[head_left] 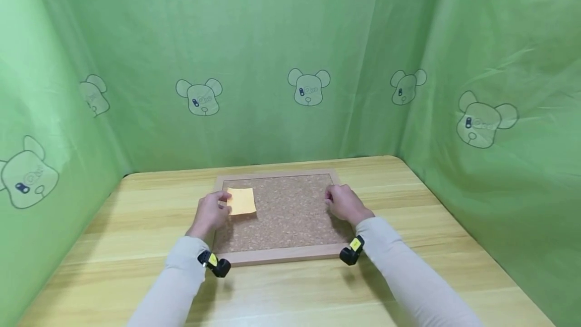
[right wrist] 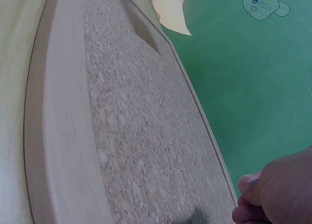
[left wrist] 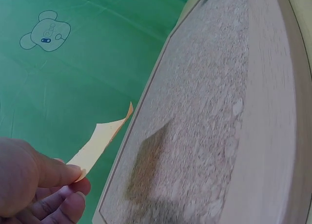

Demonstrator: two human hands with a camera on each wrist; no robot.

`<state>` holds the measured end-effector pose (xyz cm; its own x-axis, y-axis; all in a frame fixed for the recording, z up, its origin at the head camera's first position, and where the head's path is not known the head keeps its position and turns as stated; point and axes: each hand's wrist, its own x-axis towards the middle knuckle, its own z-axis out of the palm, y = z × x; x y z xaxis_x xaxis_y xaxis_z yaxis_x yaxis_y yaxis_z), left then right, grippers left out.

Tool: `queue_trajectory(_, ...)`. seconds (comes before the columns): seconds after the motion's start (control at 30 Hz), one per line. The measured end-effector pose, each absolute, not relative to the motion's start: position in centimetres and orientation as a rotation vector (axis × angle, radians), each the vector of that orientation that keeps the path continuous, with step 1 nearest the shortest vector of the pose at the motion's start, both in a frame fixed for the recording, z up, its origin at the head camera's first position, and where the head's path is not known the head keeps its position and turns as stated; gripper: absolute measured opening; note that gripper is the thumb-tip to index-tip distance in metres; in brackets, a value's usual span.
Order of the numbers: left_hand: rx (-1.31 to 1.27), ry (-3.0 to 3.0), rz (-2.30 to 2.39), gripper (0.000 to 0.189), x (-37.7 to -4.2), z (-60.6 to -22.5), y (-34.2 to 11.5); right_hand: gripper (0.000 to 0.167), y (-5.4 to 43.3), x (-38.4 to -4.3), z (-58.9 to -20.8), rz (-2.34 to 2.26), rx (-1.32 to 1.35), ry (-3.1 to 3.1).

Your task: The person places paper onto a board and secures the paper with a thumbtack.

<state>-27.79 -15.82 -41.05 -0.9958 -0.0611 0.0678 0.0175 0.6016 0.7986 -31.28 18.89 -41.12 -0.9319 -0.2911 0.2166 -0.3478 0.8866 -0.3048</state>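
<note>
A yellow-orange sticky note (head_left: 241, 201) is held up over the left part of a cork board (head_left: 290, 211). My left hand (head_left: 212, 212) pinches its left edge between thumb and fingers. In the left wrist view the note (left wrist: 100, 143) bends and curls at its far end, and its shadow falls on the cork. Above the board's right side is my right hand (head_left: 343, 203), fingers curled in with the thumb against them. Nothing shows in its grasp in the right wrist view, where the hand (right wrist: 280, 192) sits at the lower right.
The board's pale wooden frame (head_left: 286, 255) lies flat on a light wood-grain table (head_left: 281, 291). Green curtains (head_left: 254, 29) printed with bear heads stand behind the table and on both sides. A small black camera is strapped to each wrist.
</note>
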Motion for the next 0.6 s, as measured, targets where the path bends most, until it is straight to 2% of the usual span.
queue_trajectory(0.6, -0.068, -2.724, -1.342, 0.033, -28.0, -41.1, -14.3, 0.014, 18.1, -31.3, -40.7, 0.512, 0.531, -2.879)
